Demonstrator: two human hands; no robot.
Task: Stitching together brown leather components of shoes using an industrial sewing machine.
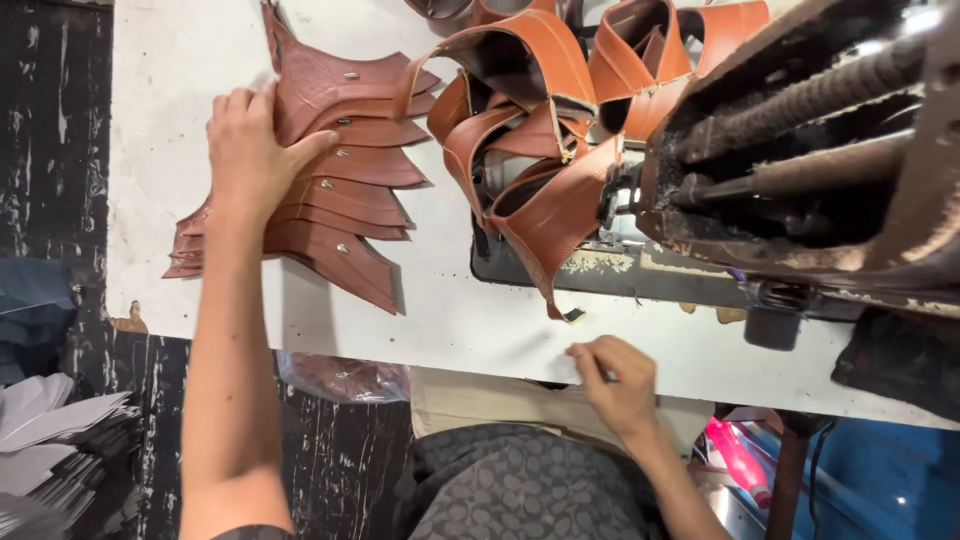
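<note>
The left hand (250, 150) lies flat, fingers spread and pressed down on a fanned stack of brown leather pieces (340, 195) — pointed strips, each with a small metal rivet, overlapping like scales on the white table (170, 90). The stack sits toward the table's left side, well apart from the right hand (615, 385), which rests at the near edge of the table with its fingers curled together; it may be pinching something small, but the view is too poor to tell what. Between the two hands, further back, a chain of tan leather straps (540, 170) loops up and feeds under the head of a dark, worn sewing machine (800, 150) — one strap end hangs down toward the table edge. Stacked pale sheets (55, 440) lie below at the left
</note>
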